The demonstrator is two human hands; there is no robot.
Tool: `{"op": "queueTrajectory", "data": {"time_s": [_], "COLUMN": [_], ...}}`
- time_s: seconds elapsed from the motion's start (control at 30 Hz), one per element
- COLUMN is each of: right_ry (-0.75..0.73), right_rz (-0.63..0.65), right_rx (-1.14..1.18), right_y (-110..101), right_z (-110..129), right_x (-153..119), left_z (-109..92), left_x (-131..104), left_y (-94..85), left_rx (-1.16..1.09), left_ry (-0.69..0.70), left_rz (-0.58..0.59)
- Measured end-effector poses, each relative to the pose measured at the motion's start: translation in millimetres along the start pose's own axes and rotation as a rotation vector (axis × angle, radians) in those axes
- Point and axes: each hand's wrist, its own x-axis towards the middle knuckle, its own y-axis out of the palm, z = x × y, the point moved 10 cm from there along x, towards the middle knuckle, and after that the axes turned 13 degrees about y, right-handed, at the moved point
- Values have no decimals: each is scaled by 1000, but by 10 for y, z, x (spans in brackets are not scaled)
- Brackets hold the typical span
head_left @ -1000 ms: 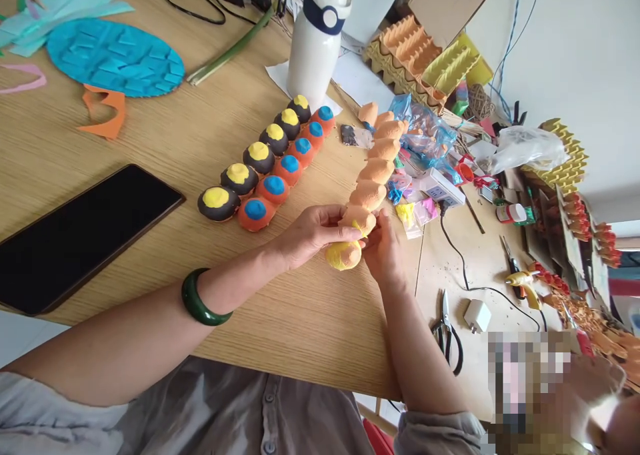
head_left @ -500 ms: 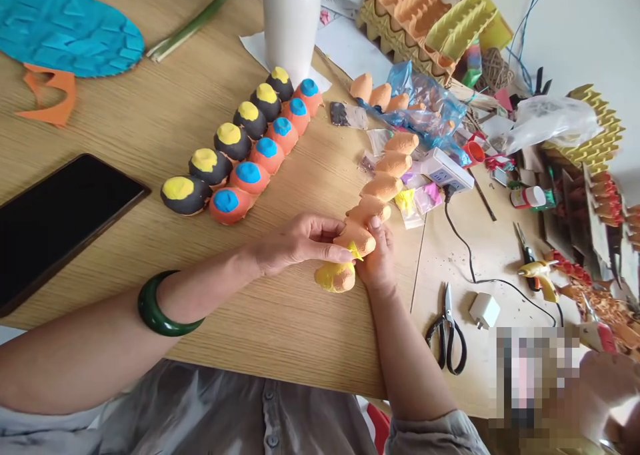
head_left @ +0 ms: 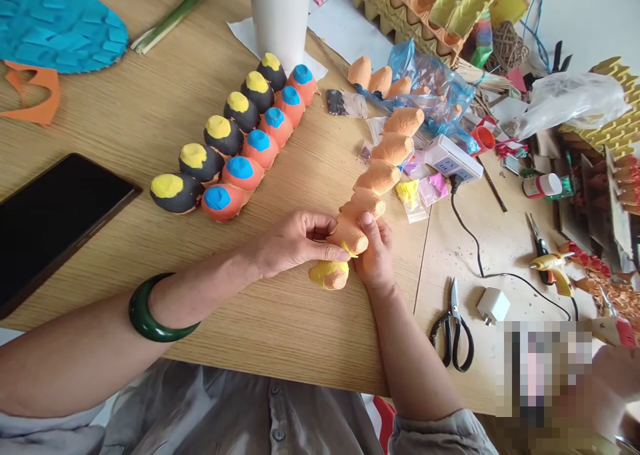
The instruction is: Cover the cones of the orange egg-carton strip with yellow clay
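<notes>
An orange egg-carton strip (head_left: 379,176) with a row of pointed cups is held above the table edge. My right hand (head_left: 376,252) is closed around its near part, thumb on top of a cup. Yellow clay (head_left: 320,272) coats much of the cup nearest me, leaving an orange patch bare. With its fingers closed, my left hand (head_left: 295,245) presses its thumb on a loose bit of this clay between the last two cups; its fingertips are partly hidden by the strip. A green bangle sits on my left wrist.
Left of the strip stands a finished double row of cups (head_left: 259,142), black-yellow and orange-blue. A phone (head_left: 60,225) lies farther left. On the right are scissors (head_left: 454,332), a white adapter (head_left: 493,306), a power strip (head_left: 453,156), and a glue gun (head_left: 553,268).
The view has shifted slightly, so the table items appear moved outward. Both hands keep their hold on the strip, and the left thumb stays at the yellow clay.
</notes>
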Motion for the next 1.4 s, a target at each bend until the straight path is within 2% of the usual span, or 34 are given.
{"op": "queueTrajectory", "data": {"time_s": [0.13,0.33,0.4,0.57,0.7,0.83,0.97,1.17,1.3,1.4], "right_ry": [-2,40,44,-13,-28,-36,-23,-28,-49,-70], "right_rz": [0,-65,-52,-8,-2,42,55,-5,6,14], "right_rx": [20,50,45,17,55,86,115,50,78,98], "right_y": [-2,-55,-44,-22,-33,-2,5,-25,-10,-13], "right_z": [11,12,6,21,28,55,57,51,74,90], "right_x": [-6,2,5,-5,-15,-35,-38,-26,-28,-30], "left_z": [33,-70,-76,-40,-100,-157,-134,-111,-138,-192], "left_x": [-20,-50,-42,-16,-3,6,4,-15,-25,-10], "left_y": [2,169,154,45,31,82,88,41,70,66], "left_rx": [-48,-191,-153,-31,91,92,49,76,19,107], "left_ry": [-41,-72,-60,-23,42,76,49,30,0,8], "left_rz": [11,187,183,80,75,111,109,71,126,204]}}
